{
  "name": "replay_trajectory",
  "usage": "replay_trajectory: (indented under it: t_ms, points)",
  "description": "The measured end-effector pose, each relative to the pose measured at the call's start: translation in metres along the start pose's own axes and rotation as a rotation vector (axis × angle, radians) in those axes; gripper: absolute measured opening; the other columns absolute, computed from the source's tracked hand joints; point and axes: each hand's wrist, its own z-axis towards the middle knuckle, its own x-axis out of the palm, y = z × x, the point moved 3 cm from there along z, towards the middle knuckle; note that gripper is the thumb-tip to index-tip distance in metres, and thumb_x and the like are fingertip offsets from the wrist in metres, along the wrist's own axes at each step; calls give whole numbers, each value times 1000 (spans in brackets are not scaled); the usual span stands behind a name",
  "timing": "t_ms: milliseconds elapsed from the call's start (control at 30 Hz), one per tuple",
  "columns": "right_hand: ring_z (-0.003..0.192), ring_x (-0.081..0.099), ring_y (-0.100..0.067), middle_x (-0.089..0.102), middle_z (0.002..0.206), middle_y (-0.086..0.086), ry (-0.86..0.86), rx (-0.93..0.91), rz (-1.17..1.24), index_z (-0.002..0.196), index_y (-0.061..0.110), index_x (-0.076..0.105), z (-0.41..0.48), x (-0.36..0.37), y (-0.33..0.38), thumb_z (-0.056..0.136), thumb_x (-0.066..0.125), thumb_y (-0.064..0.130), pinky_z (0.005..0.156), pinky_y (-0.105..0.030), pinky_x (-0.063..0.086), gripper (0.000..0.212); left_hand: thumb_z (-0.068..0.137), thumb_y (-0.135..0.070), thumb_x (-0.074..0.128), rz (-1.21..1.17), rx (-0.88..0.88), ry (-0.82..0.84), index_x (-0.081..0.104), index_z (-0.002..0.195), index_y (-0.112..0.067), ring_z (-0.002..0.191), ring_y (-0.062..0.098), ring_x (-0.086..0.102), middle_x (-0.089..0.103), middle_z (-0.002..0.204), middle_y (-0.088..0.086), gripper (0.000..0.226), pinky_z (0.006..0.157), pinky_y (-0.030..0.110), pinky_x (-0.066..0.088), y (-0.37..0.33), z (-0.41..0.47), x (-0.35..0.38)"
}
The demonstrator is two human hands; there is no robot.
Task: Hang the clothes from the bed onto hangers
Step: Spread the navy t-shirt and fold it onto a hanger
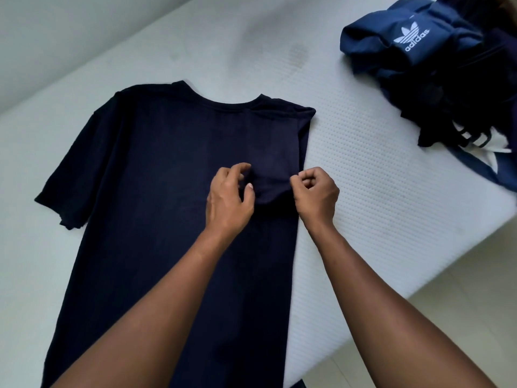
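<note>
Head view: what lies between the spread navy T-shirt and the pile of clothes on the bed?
Only bare white mattress separates the T-shirt and the pile; the head view shows it.

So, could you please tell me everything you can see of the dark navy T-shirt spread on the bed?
The dark navy short-sleeved cotton-looking T-shirt lies flat on the white textured mattress, round ribbed collar away from the camera. One sleeve is spread out at image left; the other sleeve is folded in over the body. The left hand and right hand pinch that folded sleeve's hem.
</note>
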Motion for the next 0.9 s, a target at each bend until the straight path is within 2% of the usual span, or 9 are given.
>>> replay_trajectory:
  t_ms: [133, 200, 300, 533, 600, 667, 700, 733, 900]
  points:
    - [70, 66, -4, 69, 71, 11, 58, 65, -100, 98, 25, 64, -8, 1, -14, 89, 70, 44, 70, -32, 56, 21, 97, -37, 60, 214, 75, 120, 44, 148, -33, 120, 18, 47, 43, 134, 1, 53, 81, 34, 53, 0, -9, 11]
    - [72, 67, -3, 70, 70, 11, 136, 48, -133, 102, 27, 64, -8, 2, -14, 88, 74, 42, 70, -30, 56, 23, 98, -37, 58, 249, 72, 153, 41, 150, -33, 125, 20, 44, 40, 139, 2, 55, 83, 35, 53, 3, -17, 14]
    - [66, 66, -9, 68, 68, 5, 97, 7, -118, 98, 26, 63, -11, 0, -13, 83, 72, 26, 69, -33, 58, 17, 99, -32, 58, 294, 96, 197, 41, 151, -31, 125, 20, 44, 40, 142, 3, 55, 83, 37, 56, 9, -34, 17]
    - [80, 65, -20, 62, 76, 8, 24, -38, -327, 119, 23, 45, -33, -6, -13, 90, 63, 30, 74, -42, 55, 34, 101, -28, 55, 414, 117, 325, 38, 156, -29, 119, 20, 45, 41, 139, 1, 58, 77, 36, 56, 15, -63, 7]
    - [74, 61, -17, 57, 74, 10, -32, -153, -316, 117, 23, 47, -40, -7, -5, 90, 62, 25, 71, -40, 53, 30, 101, -28, 54, 387, 105, 354, 53, 146, -28, 112, 20, 49, 46, 124, 0, 45, 75, 35, 52, 13, -66, 2]
    - [75, 58, -13, 54, 74, 12, -3, -302, -318, 114, 23, 53, -49, -1, 11, 89, 63, 20, 70, -34, 49, 28, 102, -28, 53, 391, 49, 388, 69, 101, -20, 97, 24, 57, 48, 101, -2, 18, 70, 34, 44, 15, -69, -8]
    - [78, 57, -11, 54, 77, 13, 31, -368, -326, 113, 23, 55, -54, 5, 19, 88, 64, 19, 71, -31, 48, 27, 102, -29, 52, 397, 3, 414, 62, 83, -20, 90, 25, 59, 48, 94, -3, 24, 69, 32, 41, 18, -72, -14]
    - [80, 56, -10, 55, 80, 13, 68, -426, -337, 112, 23, 57, -59, 12, 25, 88, 64, 19, 73, -29, 47, 26, 102, -30, 52, 403, -40, 439, 56, 76, -20, 84, 24, 59, 49, 92, -4, 28, 69, 31, 39, 23, -76, -20]
    - [86, 59, -13, 63, 90, 9, 274, -716, -453, 100, 21, 66, -88, 64, 54, 88, 66, 19, 70, -34, 55, 12, 101, -30, 53, 342, -240, 320, 73, 99, -19, 88, 24, 65, 67, 102, -1, 23, 73, 34, 51, 73, -89, -76]
